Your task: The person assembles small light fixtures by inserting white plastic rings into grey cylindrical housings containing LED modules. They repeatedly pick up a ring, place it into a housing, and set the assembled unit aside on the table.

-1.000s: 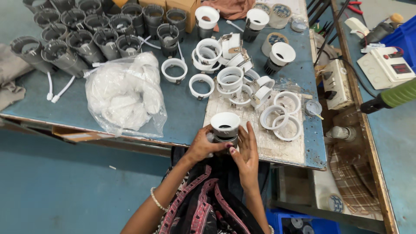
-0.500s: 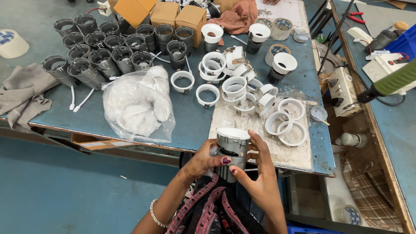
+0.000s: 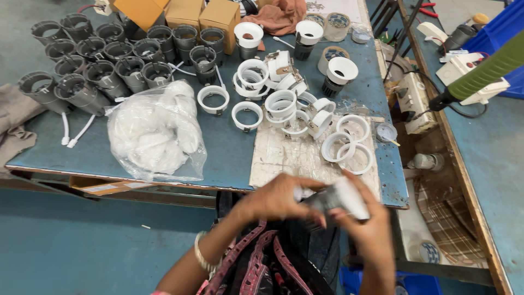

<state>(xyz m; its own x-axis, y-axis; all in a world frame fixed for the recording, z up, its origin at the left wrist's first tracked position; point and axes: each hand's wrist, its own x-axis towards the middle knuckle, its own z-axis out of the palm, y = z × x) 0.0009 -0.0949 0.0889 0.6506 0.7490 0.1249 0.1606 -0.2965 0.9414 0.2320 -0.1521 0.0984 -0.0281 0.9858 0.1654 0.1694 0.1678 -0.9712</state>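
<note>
Below the near edge of the blue worktable [image 3: 229, 147], left hand [image 3: 273, 199] and right hand [image 3: 365, 229] both clasp a blurred grey cylindrical lamp housing with white rim [image 3: 333, 199], apparently mid-fitting, calling next for steady alignment

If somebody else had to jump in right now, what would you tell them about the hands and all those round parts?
Left hand and right hand together grip one grey-and-white lamp part over the lap, by the table edge.
White rings lie loose mid-table; grey housings stand at the far left; a plastic bag sits beside them.
Done: three ring-topped units stand at the back.
Left: many loose rings and housings.
</note>
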